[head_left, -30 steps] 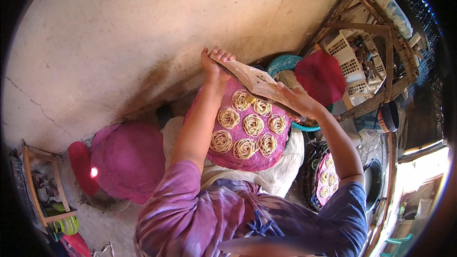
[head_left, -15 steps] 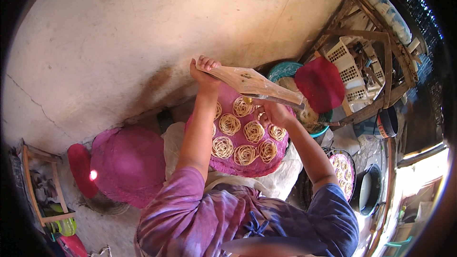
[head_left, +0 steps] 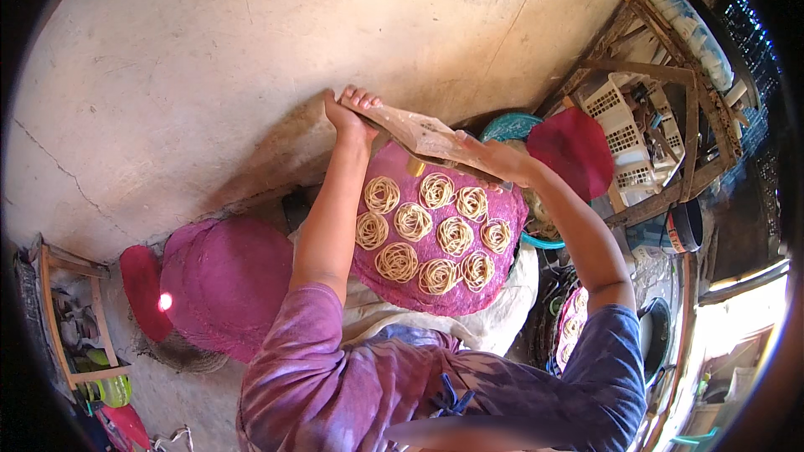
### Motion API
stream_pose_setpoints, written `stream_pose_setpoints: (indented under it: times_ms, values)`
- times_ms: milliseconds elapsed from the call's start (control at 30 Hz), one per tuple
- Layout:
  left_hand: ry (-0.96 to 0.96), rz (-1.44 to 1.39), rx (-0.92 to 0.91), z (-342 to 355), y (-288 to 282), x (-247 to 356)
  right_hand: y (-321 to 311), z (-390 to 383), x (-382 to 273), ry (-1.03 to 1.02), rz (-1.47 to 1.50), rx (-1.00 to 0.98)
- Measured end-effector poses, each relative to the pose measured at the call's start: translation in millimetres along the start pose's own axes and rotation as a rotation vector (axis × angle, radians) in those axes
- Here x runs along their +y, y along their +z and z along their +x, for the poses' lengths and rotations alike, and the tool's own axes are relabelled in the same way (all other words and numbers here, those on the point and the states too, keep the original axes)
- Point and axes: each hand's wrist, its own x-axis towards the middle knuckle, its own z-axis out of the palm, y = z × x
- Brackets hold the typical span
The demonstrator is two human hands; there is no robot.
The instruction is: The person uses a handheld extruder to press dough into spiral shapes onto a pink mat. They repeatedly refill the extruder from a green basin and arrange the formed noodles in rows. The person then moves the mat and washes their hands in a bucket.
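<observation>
My left hand (head_left: 350, 113) is wrapped around the left end of a wooden noodle press (head_left: 423, 136), held above a pink, round mat (head_left: 419, 305). My right hand (head_left: 498, 159) grips the right part of the press from above, some of its fingers hidden. A brass-coloured cylinder (head_left: 415, 167) sticks out below the wood. Several coiled nests of pale noodle strands (head_left: 455, 235) lie in rows on the mat, close together. The mat rests on a whitish cloth (head_left: 502, 301) in front of my body.
A stack of pink mats (head_left: 226, 285) and a red disc (head_left: 144, 289) lie to the left. At the right are a teal basin (head_left: 511, 125), another red disc (head_left: 574, 153), a cream plastic crate (head_left: 615, 121) and a black bucket (head_left: 684, 226). A plastered wall (head_left: 251, 59) rises beyond.
My right hand has moved from beneath the press, near the cylinder, up onto its right part. My right elbow has swung outward. The view has shifted slightly.
</observation>
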Motion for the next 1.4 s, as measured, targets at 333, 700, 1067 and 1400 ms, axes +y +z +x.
stream_pose_setpoints:
  times_ms: [333,700,1067,1400]
  values:
    - [0.1,0.005,-0.185,-11,1,15,-1,-12,-15,-0.054,-0.054,0.174]
    - [0.099,-0.016,-0.178,-28,1,17,10,-15,-7,-0.138,-0.019,0.291]
    - [0.049,-0.207,-0.37,10,-41,8,5,12,22,-0.216,1.139,-0.431]
    - [0.115,-0.341,-0.461,11,-58,8,54,83,36,-0.21,1.075,-0.537]
